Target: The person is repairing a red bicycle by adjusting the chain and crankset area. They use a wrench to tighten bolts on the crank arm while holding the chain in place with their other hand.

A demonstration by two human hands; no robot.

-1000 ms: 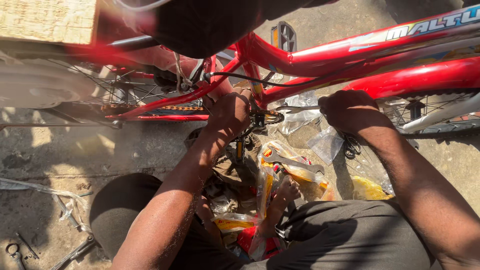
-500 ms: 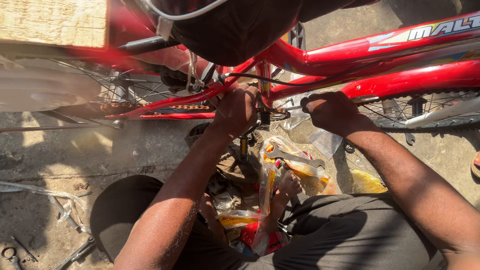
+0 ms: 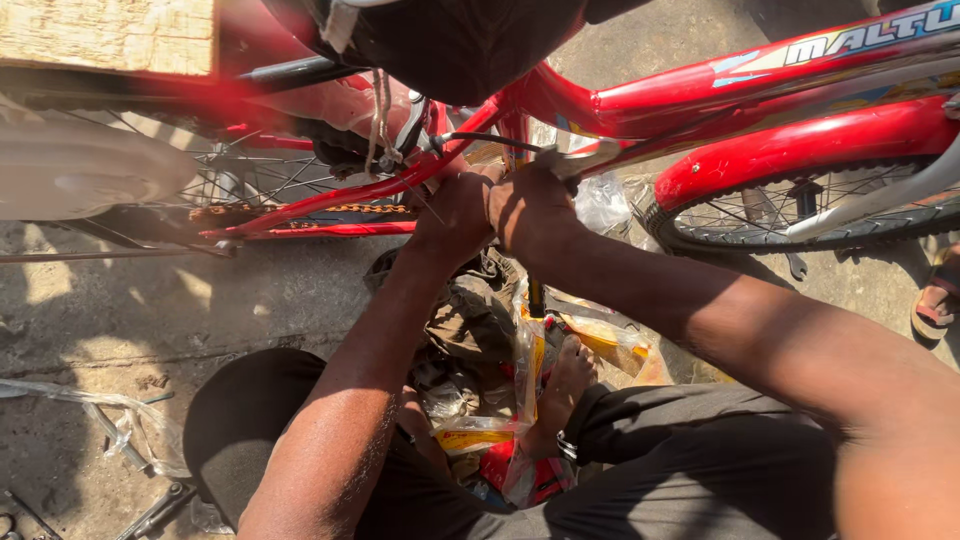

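Red bicycle frame [image 3: 640, 100] crosses the far side of the scene, and we find both hands at its middle, under the dark saddle [image 3: 450, 40]. Our left hand [image 3: 450, 220] is closed around the lower frame tube, fingers curled together. Our right hand [image 3: 530, 205], touching the left, grips a grey metal tool [image 3: 580, 160] against the frame. Near us, plastic bags [image 3: 540, 360] lie on the ground. A wrench [image 3: 155, 512] lies at near left.
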